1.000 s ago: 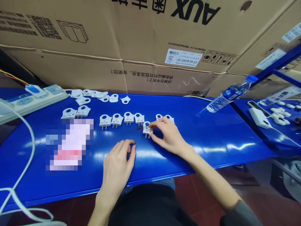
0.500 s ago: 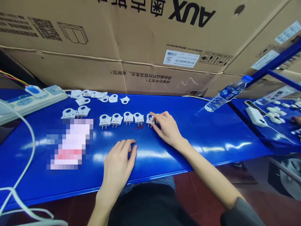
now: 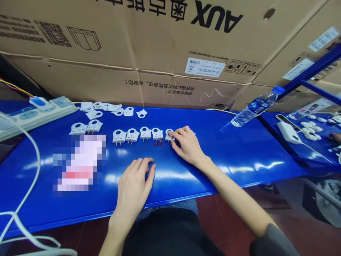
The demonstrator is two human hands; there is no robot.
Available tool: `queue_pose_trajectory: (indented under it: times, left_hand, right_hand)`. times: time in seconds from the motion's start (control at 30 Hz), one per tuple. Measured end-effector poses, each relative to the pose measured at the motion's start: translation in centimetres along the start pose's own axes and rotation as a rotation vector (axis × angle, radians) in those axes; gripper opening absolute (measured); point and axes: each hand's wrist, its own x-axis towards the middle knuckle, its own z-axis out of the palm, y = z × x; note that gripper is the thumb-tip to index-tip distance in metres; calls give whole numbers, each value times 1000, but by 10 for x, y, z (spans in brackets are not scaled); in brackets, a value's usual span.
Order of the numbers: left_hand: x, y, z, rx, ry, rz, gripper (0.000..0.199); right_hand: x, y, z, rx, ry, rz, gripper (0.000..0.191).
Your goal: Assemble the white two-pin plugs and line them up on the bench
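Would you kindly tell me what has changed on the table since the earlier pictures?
The right hand has moved a two-pronged white piece away from the person and slightly right, roughly into line with the four white pieces to its left; the fingers still touch it. The left hand and those four stayed put.

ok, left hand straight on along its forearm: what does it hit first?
Likely the thin red-and-black wires by the white ring-topped plastic plug ahead; depth is unclear, so possibly the similar plug on its left.
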Motion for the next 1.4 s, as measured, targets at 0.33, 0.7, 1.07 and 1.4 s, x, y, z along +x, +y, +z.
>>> queue_pose_trajectory:
  times: [0.33, 0.7, 1.07, 1.4]
  left_hand:
    - [0, 0, -1, -3, -3, 7, 23]
    - [0, -1, 0, -1, 5, 21, 24]
    - [1, 1, 0, 18, 1, 22, 22]
    - [0, -1, 0, -52, 11, -37, 24]
  right_hand:
    - [1, 4, 4, 70, 37, 33, 43]
    - [2, -5, 4, 61, 75, 17, 40]
    - [18, -36, 18, 23, 0, -87, 28]
    - [8, -41, 11, 129, 11, -124, 18]
